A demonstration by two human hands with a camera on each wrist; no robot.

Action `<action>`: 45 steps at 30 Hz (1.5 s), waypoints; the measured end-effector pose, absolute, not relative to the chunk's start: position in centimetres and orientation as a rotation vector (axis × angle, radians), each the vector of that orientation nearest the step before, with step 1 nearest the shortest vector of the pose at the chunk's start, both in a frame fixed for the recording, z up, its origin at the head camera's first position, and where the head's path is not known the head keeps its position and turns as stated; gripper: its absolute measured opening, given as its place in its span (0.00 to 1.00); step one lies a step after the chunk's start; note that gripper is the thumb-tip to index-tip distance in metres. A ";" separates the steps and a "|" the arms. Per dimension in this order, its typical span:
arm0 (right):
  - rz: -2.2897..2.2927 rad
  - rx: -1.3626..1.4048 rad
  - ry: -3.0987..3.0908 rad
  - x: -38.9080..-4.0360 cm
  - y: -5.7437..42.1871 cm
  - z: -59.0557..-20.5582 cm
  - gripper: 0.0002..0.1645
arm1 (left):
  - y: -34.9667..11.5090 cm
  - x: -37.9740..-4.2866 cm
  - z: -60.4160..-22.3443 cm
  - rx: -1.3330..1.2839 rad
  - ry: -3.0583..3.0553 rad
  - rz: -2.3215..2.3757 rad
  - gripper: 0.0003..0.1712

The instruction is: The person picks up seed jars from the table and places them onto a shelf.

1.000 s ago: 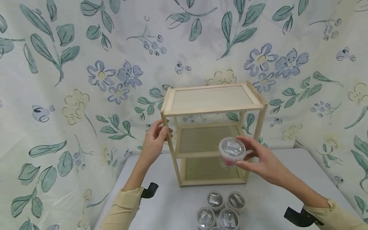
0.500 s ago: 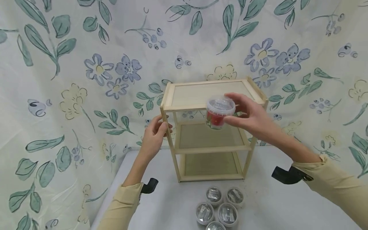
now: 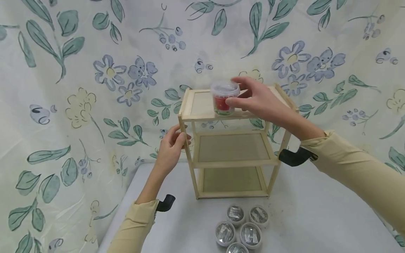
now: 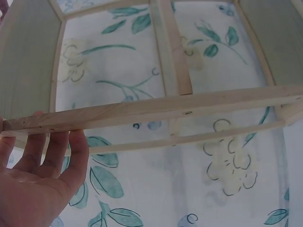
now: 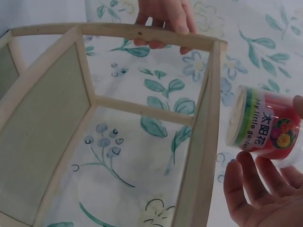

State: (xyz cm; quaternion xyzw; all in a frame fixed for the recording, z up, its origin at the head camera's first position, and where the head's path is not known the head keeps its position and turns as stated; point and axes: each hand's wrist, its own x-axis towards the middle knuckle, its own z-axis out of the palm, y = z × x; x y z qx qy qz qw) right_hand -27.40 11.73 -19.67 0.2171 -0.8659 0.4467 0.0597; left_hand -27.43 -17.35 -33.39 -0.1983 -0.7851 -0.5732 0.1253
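Observation:
A small wooden shelf rack (image 3: 234, 163) with three tiers stands on the white table. My left hand (image 3: 171, 149) grips its front left post, the fingers curled round the wood, as the left wrist view also shows. In my right hand (image 3: 261, 102) is a clear plastic tub (image 3: 224, 97) with a red label and a translucent lid, pinched between thumb and fingers. The tub is upright at the top tier's left half. In the right wrist view the tub (image 5: 265, 123) shows a flower picture and a gap between its base and the top panel.
Several similar lidded tubs (image 3: 250, 235) stand in a cluster on the table (image 3: 303, 218) in front of the rack. A floral cloth (image 3: 126, 52) hangs close behind and at both sides.
My right hand has raised the tub from in front of the middle tier and carried it leftward to the top tier. The left hand keeps its grip on the post.

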 end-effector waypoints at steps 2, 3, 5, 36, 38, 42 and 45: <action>1.356 0.659 -2.628 -28.0 11.1 -19.3 0.44 | -17.4 -27.4 -33.3 -0.581 -2.284 -1.669 0.22; 1.358 0.661 -2.630 -28.3 10.9 -19.1 0.45 | -17.3 -27.5 -33.3 -0.585 -2.281 -1.672 0.22; 1.355 0.658 -2.636 -28.8 10.3 -18.7 0.45 | -17.3 -27.5 -33.1 -0.590 -2.277 -1.681 0.21; 1.293 0.494 -2.709 -32.5 5.4 -19.4 0.47 | -17.3 -27.6 -33.2 -0.550 -2.291 -1.704 0.21; 1.310 0.499 -2.703 -32.6 5.3 -19.5 0.47 | -17.3 -27.6 -33.3 -0.550 -2.292 -1.695 0.21; 1.344 0.492 -2.691 -32.6 5.0 -19.7 0.49 | -17.4 -27.5 -33.3 -0.558 -2.282 -1.692 0.21; 1.357 0.478 -2.681 -32.6 4.8 -19.8 0.48 | -17.4 -27.5 -33.4 -0.561 -2.276 -1.692 0.21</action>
